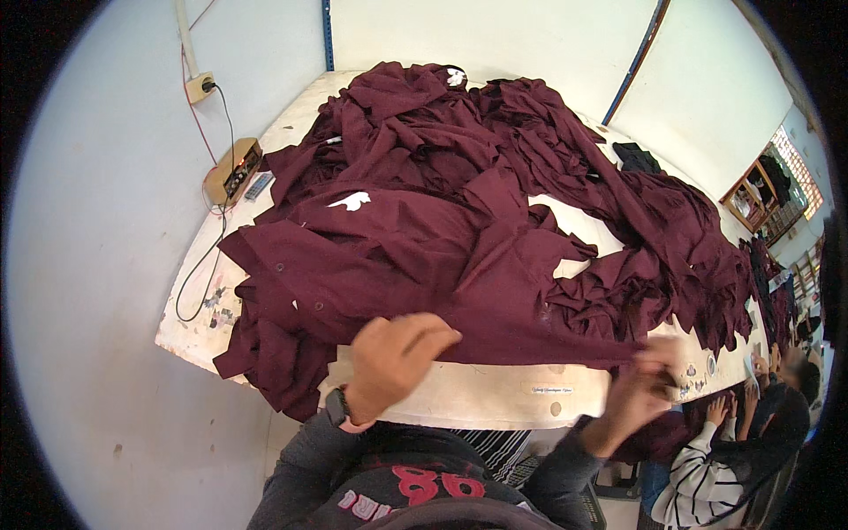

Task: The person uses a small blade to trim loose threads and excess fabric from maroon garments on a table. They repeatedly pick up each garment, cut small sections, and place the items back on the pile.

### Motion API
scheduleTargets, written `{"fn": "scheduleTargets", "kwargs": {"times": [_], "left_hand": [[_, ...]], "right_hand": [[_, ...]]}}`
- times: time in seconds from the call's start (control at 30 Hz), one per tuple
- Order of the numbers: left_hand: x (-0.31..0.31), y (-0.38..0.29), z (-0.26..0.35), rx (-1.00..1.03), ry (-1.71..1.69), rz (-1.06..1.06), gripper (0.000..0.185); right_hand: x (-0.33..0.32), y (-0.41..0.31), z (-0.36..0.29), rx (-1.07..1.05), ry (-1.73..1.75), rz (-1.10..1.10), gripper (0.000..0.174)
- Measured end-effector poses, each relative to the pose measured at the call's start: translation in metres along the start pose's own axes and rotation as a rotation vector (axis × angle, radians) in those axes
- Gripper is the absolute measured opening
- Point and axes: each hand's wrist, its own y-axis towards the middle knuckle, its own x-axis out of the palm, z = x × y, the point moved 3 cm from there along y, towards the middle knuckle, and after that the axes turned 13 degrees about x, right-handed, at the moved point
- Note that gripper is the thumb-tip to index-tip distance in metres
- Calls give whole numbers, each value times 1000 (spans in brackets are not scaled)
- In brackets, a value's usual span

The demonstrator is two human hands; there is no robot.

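A maroon buttoned garment (397, 265) lies spread near the table's front edge, with small dark buttons at its left and a white patch on top. My left hand (401, 361), with a dark watch on the wrist, is over the garment's front edge; whether its curled fingers pinch the cloth is not clear. My right hand (646, 371) is blurred and closed on the garment's right end, where the cloth stretches towards it. More crumpled maroon garments (424, 139) are heaped behind and to the right.
A wooden-cased electric device (232, 172) with a cable and a remote control (259, 186) are at the table's left rear. A wall socket (201, 87) is above them. Black cloth (636, 158) lies at the right rear. Co-workers, one in a striped sleeve (695, 480), are at the lower right.
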Motion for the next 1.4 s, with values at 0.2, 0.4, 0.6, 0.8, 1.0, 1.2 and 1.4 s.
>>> {"fn": "scheduleTargets", "kwargs": {"times": [0.2, 0.4, 0.6, 0.8, 1.0, 1.2, 1.4], "left_hand": [[-67, -14, -64, -326, 388, -44, 55], [-124, -15, -121, -228, -1278, -869, 38], [-79, 39, -186, -309, 202, -216, 31], [-56, 29, -141, -345, -41, -25, 43], [-32, 17, -102, -466, -347, -260, 25], [-6, 9, -74, -410, -201, -398, 31], [-19, -4, -61, -462, -95, -275, 24]], "right_hand": [[-198, 87, 18, -162, -518, 672, 29], [-201, 181, 53, -53, -341, 486, 27], [-57, 234, 114, 11, -782, 309, 25], [9, 154, 76, 94, -809, 265, 33], [68, 88, 53, 245, -341, -119, 27], [112, 36, 19, 354, -119, -390, 33], [116, 9, 22, 506, -71, -529, 22]]}}
